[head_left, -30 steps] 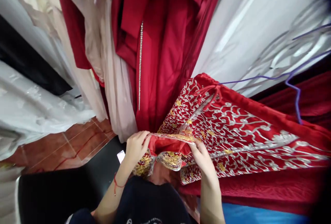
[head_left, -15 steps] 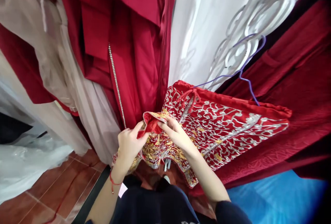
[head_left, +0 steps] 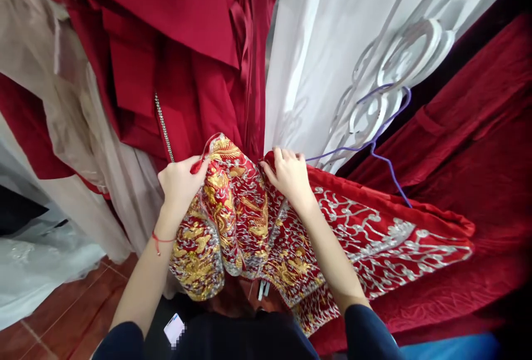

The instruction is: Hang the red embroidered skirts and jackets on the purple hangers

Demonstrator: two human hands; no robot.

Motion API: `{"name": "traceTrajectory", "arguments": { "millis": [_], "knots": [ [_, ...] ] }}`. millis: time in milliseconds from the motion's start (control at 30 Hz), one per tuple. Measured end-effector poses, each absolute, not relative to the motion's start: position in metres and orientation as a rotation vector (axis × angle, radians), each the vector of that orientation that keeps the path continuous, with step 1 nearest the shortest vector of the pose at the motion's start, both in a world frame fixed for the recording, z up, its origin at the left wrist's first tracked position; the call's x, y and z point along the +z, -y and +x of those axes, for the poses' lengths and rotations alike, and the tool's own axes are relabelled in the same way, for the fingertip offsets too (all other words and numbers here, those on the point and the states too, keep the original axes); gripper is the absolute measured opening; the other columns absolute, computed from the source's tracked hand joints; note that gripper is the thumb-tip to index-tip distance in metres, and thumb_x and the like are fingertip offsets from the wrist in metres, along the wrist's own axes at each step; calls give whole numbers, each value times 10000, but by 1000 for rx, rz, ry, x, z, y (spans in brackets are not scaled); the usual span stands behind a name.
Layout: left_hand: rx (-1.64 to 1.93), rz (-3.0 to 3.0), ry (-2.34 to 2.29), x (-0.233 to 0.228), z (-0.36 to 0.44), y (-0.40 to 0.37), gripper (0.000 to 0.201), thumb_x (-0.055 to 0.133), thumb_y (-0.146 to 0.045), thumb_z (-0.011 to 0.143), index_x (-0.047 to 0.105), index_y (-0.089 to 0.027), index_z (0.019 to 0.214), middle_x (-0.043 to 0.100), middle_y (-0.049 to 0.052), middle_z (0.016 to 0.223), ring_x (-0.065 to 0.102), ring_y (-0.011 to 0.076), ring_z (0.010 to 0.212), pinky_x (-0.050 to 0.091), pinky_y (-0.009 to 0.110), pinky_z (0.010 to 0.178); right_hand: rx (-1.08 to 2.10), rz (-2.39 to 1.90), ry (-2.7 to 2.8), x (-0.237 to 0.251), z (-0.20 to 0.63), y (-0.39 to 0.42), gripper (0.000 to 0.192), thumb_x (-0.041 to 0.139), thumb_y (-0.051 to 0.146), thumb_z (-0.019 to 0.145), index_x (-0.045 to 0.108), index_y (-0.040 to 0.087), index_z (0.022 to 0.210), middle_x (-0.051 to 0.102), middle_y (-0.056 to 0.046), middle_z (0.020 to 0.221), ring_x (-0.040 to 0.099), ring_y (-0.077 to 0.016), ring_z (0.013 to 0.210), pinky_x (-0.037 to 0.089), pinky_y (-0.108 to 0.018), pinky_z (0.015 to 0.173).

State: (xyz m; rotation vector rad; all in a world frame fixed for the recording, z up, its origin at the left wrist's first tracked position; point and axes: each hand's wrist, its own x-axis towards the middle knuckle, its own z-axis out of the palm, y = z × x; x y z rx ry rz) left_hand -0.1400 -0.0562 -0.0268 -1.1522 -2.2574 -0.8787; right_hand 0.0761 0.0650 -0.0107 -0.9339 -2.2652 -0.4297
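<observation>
A red embroidered garment [head_left: 245, 205] with gold and silver thread hangs in folds between my hands. My left hand [head_left: 180, 183] is closed on its upper left edge, where a strip of red lining shows. My right hand [head_left: 288, 177] is closed over red cloth at the left end of the waistband of a red skirt [head_left: 382, 232] with silver scrolls. A purple wire hanger [head_left: 376, 141] is attached along this waistband. I cannot tell whether the gold-embroidered part and the skirt are one piece.
Plain red gowns [head_left: 166, 44] hang ahead, with beige dresses [head_left: 78, 72] at the left. White cloth [head_left: 307, 50] and a white scrolled metal frame [head_left: 411, 55] stand behind the hanger. Dark red fabric [head_left: 477, 138] drapes on the right. The floor [head_left: 78, 315] is red tile.
My hands have moved apart, and the gold-embroidered cloth that was bunched and turned at its edge is now spread between them. My right hand has shifted onto the waistband's left end.
</observation>
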Motion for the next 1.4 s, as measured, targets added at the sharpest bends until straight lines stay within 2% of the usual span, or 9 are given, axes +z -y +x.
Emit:
{"name": "traceTrajectory", "arguments": {
  "millis": [233,300,500,633,733,933,1067,1233,1400],
  "knots": [
    [-737,-1193,2282,-9,-133,10,453,479,-562,923,766,-279,1129,787,107,912,713,302,853,357,326,624,-103,-519,2430,0,113,-39,301,411,393,1027,606,176,953,685,-29,750,590,-154,648,368,-310,730],
    [-737,-1251,2269,-5,-120,1,450,482,-568,919,769,-286,1122,788,95,917,709,291,851,360,323,626,-65,-422,2470,5,123,-31,298,423,390,1028,620,169,990,687,-29,764,592,-152,660,389,-307,745],
    [-767,-1769,2164,20,-62,-22,382,578,-544,866,807,-245,926,765,44,771,658,208,726,329,284,610,-153,-186,2371,20,170,-39,221,520,276,983,615,156,1142,714,-96,1072,645,-210,973,464,-353,856],
    [-969,-2115,2152,35,-42,-33,480,667,-606,779,806,-175,939,712,13,677,593,160,657,359,254,618,-232,-463,1912,28,245,-60,98,553,226,948,648,209,930,700,-44,864,648,-184,813,492,-330,777],
    [-1123,-2357,2146,41,-40,-36,508,706,-618,740,797,-155,928,669,-2,659,530,133,604,364,246,584,-140,-888,1882,29,298,-94,215,550,365,957,678,196,923,703,-50,806,638,-189,699,480,-327,688],
    [-1008,-2610,1990,56,-24,-55,429,709,-573,751,674,-156,658,477,-30,549,353,91,518,272,260,507,928,-795,2595,34,319,-167,520,592,670,845,730,169,861,726,-51,806,668,-202,747,508,-297,694],
    [-688,-2701,1939,64,2,-82,418,674,-534,758,607,-172,560,468,-12,535,376,104,522,297,283,534,780,-728,2740,49,291,-174,583,600,730,800,716,162,741,694,-44,699,628,-165,654,491,-290,664],
    [-423,-2712,1922,66,26,-98,347,718,-520,686,700,-177,636,504,-11,535,423,117,529,330,287,547,704,-945,2752,56,267,-170,752,366,797,881,673,170,600,615,-63,519,554,-153,486,495,-302,579],
    [-474,-2624,1867,68,29,-92,388,711,-550,706,773,-168,735,579,17,565,494,143,581,348,295,576,862,-1053,2813,54,259,-173,918,192,846,879,717,112,712,609,-81,542,507,-130,481,498,-290,560]
  ]
}}
